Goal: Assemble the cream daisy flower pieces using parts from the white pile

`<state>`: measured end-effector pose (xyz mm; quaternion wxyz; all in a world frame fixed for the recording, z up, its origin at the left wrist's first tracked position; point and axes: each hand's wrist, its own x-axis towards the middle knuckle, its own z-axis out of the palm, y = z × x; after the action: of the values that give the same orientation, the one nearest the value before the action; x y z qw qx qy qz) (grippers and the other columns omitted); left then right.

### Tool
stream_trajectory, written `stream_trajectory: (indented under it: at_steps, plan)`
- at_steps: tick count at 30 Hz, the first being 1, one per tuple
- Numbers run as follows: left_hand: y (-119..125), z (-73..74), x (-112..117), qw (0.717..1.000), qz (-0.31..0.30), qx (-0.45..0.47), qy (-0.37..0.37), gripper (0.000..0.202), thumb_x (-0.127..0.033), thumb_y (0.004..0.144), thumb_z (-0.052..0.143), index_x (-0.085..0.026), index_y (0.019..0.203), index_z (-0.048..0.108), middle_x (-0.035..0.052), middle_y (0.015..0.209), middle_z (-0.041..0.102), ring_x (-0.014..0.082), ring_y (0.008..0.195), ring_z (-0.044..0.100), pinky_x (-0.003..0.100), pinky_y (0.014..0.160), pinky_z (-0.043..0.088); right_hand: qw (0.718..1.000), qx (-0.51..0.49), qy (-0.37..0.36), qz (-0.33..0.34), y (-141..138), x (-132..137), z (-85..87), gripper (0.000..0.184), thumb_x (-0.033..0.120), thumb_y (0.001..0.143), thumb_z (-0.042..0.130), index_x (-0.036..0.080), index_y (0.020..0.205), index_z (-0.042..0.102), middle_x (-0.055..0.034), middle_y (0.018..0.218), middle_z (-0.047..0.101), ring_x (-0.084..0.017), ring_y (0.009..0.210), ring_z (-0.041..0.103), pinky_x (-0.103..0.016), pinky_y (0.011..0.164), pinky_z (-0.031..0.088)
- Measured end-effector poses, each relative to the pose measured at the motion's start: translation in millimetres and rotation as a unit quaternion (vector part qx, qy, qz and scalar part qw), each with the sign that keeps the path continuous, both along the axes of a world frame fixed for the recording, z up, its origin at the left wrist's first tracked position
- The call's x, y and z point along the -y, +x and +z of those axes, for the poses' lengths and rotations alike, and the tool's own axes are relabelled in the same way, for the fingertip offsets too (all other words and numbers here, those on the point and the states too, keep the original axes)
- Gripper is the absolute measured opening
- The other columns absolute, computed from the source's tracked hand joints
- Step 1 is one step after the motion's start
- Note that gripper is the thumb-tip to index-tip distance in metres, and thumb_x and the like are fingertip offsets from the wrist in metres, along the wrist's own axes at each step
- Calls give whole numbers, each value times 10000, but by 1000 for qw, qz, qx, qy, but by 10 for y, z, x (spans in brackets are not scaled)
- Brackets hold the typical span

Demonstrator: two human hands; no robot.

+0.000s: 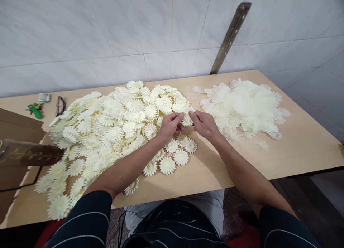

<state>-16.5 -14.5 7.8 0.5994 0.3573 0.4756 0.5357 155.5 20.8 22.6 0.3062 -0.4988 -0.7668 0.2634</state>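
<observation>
- The wooden table point(303, 151) is carrying everything, pushed up against a white tiled wall point(80, 33); a metal bracket strip point(230, 37) is leaning up the tiles behind it.
- The big spread of cream daisy-shaped flower heads point(107, 126) is lying to my left, mostly face up and overlapping, running down to the near edge within easy reach.
- A second, fluffier heap of paler petal layers point(244, 105) is sitting to my right, well apart from the first, so the two sorts are staying separate.
- A brown cardboard sheet point(16, 130) is lying at the far left; a dark tool point(29, 153) is resting across it, too blurred to name.
- My left hand point(170, 125) is pinching one flower piece point(186, 116) from its left side, fingers closed on it.
- My right hand point(204, 124) is gripping the same piece from the right, thumb and fingers shut, holding it above the gap between the heaps.
- A green-handled tool point(35, 110) and a dark looped thing point(60, 105) are lying by the wall, out of the way.
</observation>
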Motion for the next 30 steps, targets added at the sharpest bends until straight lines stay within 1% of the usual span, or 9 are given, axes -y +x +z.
stream_trajectory:
  at_steps: [3,6,9,12,16,19,21,26,30]
  plan:
    - [8,-18,-5,1000,7,-11,15,464,-556,773,983,-177,866,731,-33,522,602,102,434,544,211,414,401,1000,-13,-23,-7,10,-3,-3,790,977,992,301,278,641,410,-52,595,584,-223,645,561,-348,620,398]
    - [6,-31,3,999,17,-28,26,459,-539,763,992,-183,822,710,-43,535,591,95,436,535,211,415,407,998,-36,-45,-12,17,-6,-13,798,994,971,352,273,640,437,-48,594,590,-218,643,580,-337,598,411]
    - [2,-38,17,999,20,-35,33,468,-540,760,992,-186,789,688,-42,590,592,101,476,572,211,415,413,992,-103,-67,-23,21,-26,-29,754,973,936,505,262,686,496,-19,629,601,-193,599,596,-321,572,449]
    - [9,-48,21,998,24,-38,32,423,-492,796,968,-181,790,682,-31,641,622,96,493,578,208,427,428,976,-195,-92,-36,29,-74,-50,711,949,830,692,251,756,583,12,662,596,-160,539,576,-311,545,488]
    - [25,-49,11,999,39,-29,11,270,-359,854,900,-183,862,694,-22,674,663,100,502,587,209,444,445,962,-246,-102,-56,67,-133,-64,725,927,738,804,254,661,545,26,581,530,-143,521,520,-303,540,481]
    - [26,-21,14,999,25,-24,0,279,-327,861,892,-195,1067,759,-10,712,701,133,522,650,224,452,456,966,-231,-99,-59,99,-120,-34,732,928,772,783,256,626,533,5,553,554,-150,528,521,-300,533,446]
    - [23,6,19,1000,8,-16,-8,308,-319,856,892,-201,1112,769,-8,691,695,151,513,661,241,461,472,973,-206,-93,-54,107,-86,2,725,927,821,746,254,636,553,-15,562,595,-159,537,539,-303,535,441]
    - [14,37,3,998,2,34,-55,215,-304,803,859,-202,878,685,12,691,686,156,489,638,254,421,449,979,-177,-92,-39,74,-22,43,738,949,869,674,256,647,552,-24,575,611,-175,542,568,-316,550,467]
    - [7,32,-19,995,-13,59,-73,419,-537,793,890,-209,788,629,10,641,623,131,472,577,246,387,388,979,-176,-94,-35,42,-20,5,778,999,870,600,256,647,543,-17,579,597,-170,533,561,-316,553,460]
